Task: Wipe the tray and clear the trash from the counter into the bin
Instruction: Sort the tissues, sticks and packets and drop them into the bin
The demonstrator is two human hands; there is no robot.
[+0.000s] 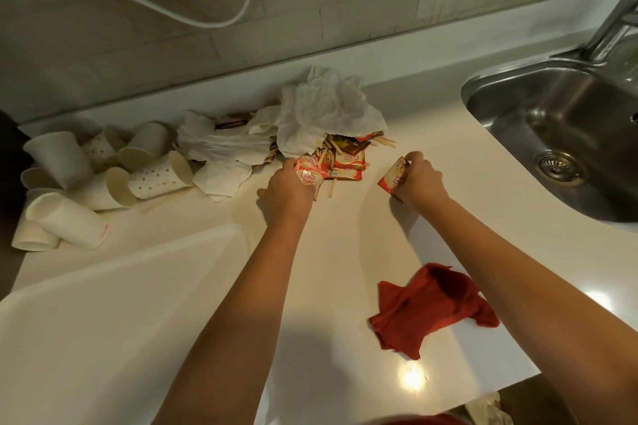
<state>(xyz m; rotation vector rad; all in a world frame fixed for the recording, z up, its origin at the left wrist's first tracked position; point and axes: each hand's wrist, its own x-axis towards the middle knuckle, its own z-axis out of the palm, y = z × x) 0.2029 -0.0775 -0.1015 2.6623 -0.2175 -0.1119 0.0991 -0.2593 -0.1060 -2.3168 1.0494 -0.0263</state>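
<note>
White counter beside a steel sink. Trash pile: crumpled napkins, sachets, wooden sticks. Paper cups lie left of the pile; tray nearer you than the pile; red cloth likewise, to its right. Your left hand clutches sachets at the pile's edge; your right hand pinches one sachet. Gather loose sticks together before lifting. Bin not visible.

The counter is showing a smooth, glossy white surface, catching lamp glare. The sink is gleaming as brushed metal. The cloth is lying as matt red fabric; the sachets are shining, probably foil; the napkins are crumpling as paper.
</note>
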